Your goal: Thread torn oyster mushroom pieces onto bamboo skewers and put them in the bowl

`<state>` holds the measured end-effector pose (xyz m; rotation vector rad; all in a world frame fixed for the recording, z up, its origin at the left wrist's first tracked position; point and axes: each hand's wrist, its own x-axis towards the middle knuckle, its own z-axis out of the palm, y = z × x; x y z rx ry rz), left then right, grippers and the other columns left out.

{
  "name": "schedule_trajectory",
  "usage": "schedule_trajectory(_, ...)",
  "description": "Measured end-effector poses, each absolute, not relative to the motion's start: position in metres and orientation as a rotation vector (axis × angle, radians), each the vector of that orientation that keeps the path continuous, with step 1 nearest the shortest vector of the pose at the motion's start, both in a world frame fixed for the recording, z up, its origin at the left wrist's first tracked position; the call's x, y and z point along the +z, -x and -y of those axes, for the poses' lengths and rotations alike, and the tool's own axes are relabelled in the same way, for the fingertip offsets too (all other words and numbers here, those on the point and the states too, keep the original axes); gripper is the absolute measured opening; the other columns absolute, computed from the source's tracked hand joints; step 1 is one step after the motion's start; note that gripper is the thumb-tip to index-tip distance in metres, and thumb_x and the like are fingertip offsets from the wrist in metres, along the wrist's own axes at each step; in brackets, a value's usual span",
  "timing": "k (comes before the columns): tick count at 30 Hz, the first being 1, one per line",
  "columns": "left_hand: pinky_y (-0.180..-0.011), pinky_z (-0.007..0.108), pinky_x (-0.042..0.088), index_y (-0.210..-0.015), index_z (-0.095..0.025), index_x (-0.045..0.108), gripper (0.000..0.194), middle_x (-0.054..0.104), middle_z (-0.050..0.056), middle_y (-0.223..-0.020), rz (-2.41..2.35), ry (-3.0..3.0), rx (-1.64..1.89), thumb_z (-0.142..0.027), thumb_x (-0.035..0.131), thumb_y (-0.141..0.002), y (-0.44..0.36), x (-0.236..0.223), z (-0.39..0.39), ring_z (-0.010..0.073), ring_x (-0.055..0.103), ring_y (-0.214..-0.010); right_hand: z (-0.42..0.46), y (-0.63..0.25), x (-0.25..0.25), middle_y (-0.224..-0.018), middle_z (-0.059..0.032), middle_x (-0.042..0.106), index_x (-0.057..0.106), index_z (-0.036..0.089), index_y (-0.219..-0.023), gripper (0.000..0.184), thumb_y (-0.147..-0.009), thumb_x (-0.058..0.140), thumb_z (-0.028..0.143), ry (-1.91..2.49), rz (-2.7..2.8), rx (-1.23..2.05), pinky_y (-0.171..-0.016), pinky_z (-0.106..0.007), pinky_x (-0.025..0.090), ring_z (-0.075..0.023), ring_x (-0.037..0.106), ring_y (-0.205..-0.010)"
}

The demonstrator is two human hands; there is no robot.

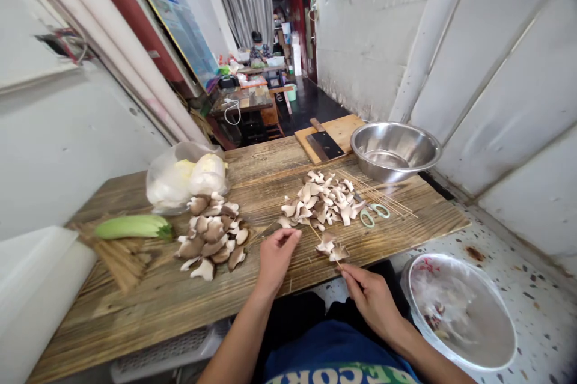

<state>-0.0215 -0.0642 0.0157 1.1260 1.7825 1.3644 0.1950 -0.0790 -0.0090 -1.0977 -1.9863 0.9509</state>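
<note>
My right hand pinches the lower end of a thin wooden skewer. Several torn oyster mushroom pieces are threaded on it, just above my fingertips. To the left of the skewer, my left hand hovers over the table edge with thumb and fingers drawn together; whatever they hold, if anything, is hidden. Beyond both hands lies a heap of torn mushroom pieces. A second pile of larger oyster mushrooms rests left of my left hand.
Green-handled scissors and loose skewers lie right of the heap. Behind are a steel basin and a cleaver on a cutting board. Leftward sit a bagged vegetable and green gourd. A lined bin stands right.
</note>
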Motion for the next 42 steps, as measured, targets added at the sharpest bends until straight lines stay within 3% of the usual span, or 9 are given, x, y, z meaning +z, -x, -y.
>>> schedule_trajectory(7,-0.069,0.030,0.045,-0.090,-0.017,0.068,0.024,0.064,0.005,-0.079,-2.217,-1.542,1.096,-0.031,0.058,-0.074,0.066,0.010,0.045,0.0165,0.055,-0.067,0.081,-0.200,-0.013,-0.097,-0.0078,0.071,0.068,0.018,-0.103,0.030,-0.091,0.043,0.028,1.138,1.921,0.904,-0.078,-0.027,0.053,-0.0187,0.068,-0.084)
schedule_trajectory(12,-0.087,0.037,0.042,-0.111,-0.019,0.061,0.037,0.061,0.009,-0.100,-2.129,-1.848,0.928,-0.018,0.055,-0.074,0.077,0.008,0.029,0.0216,0.054,-0.095,0.082,-0.200,-0.015,-0.096,-0.0079,0.071,0.067,0.017,-0.105,0.031,-0.092,0.042,0.028,1.130,1.928,0.938,-0.075,-0.026,0.054,-0.0182,0.068,-0.081)
schedule_trajectory(15,-0.091,0.037,0.040,-0.097,-0.020,0.064,0.027,0.062,0.006,-0.100,-1.997,-1.934,0.837,-0.014,0.055,-0.072,0.081,0.010,0.024,0.0207,0.053,-0.098,0.082,-0.199,-0.015,-0.095,-0.0082,0.072,0.068,0.016,-0.103,0.031,-0.092,0.042,0.029,1.142,1.937,0.930,-0.074,-0.026,0.054,-0.0185,0.068,-0.080)
schedule_trajectory(21,-0.078,0.031,0.045,-0.081,-0.019,0.063,0.011,0.058,0.006,-0.095,-1.899,-1.869,0.765,-0.019,0.057,-0.072,0.082,0.021,0.037,0.0177,0.055,-0.084,0.081,-0.199,-0.015,-0.087,-0.0063,0.072,0.068,0.017,-0.101,0.031,-0.092,0.041,0.030,1.147,1.958,0.927,-0.071,-0.026,0.054,-0.0181,0.068,-0.077)
schedule_trajectory(25,-0.080,0.032,0.045,-0.076,-0.019,0.065,0.010,0.052,0.008,-0.108,-1.838,-1.855,0.835,-0.019,0.056,-0.073,0.081,0.022,0.055,0.0204,0.053,-0.098,0.081,-0.198,-0.015,-0.086,-0.0064,0.071,0.067,0.018,-0.102,0.032,-0.092,0.039,0.031,1.142,1.969,0.960,-0.071,-0.026,0.054,-0.0181,0.067,-0.075)
schedule_trajectory(30,-0.077,0.031,0.049,-0.080,-0.018,0.063,0.011,0.055,0.008,-0.104,-1.753,-1.577,1.201,-0.024,0.056,-0.074,0.080,0.008,0.064,0.0179,0.057,-0.092,0.083,-0.196,-0.015,-0.092,-0.0073,0.071,0.066,0.018,-0.105,0.032,-0.093,0.040,0.030,1.107,1.996,1.009,-0.073,-0.026,0.052,-0.0180,0.067,-0.078)
schedule_trajectory(35,-0.064,0.028,0.052,-0.090,-0.015,0.057,0.024,0.062,0.006,-0.093,-1.612,-1.099,1.405,-0.031,0.060,-0.072,0.073,0.000,0.061,0.0121,0.061,-0.066,0.086,-0.194,-0.013,-0.090,-0.0067,0.071,0.066,0.019,-0.105,0.031,-0.093,0.040,0.029,1.075,2.045,1.039,-0.074,-0.025,0.051,-0.0184,0.067,-0.080)
schedule_trajectory(38,-0.069,0.029,0.052,-0.088,-0.014,0.058,0.026,0.064,0.004,-0.084,-1.472,-0.937,1.457,-0.031,0.064,-0.070,0.067,0.005,0.060,0.0118,0.061,-0.068,0.087,-0.192,-0.012,-0.091,-0.0070,0.071,0.066,0.019,-0.104,0.031,-0.093,0.039,0.029,1.068,2.062,1.042,-0.074,-0.025,0.051,-0.0184,0.067,-0.080)
schedule_trajectory(42,-0.068,0.025,0.051,-0.087,-0.014,0.059,0.027,0.065,0.006,-0.094,-1.305,-0.720,1.496,-0.028,0.070,-0.066,0.061,0.010,0.060,0.0115,0.061,-0.076,0.088,-0.190,-0.009,-0.089,-0.0059,0.070,0.066,0.020,-0.102,0.031,-0.093,0.038,0.029,1.036,2.093,1.079,-0.074,-0.024,0.050,-0.0176,0.066,-0.080)
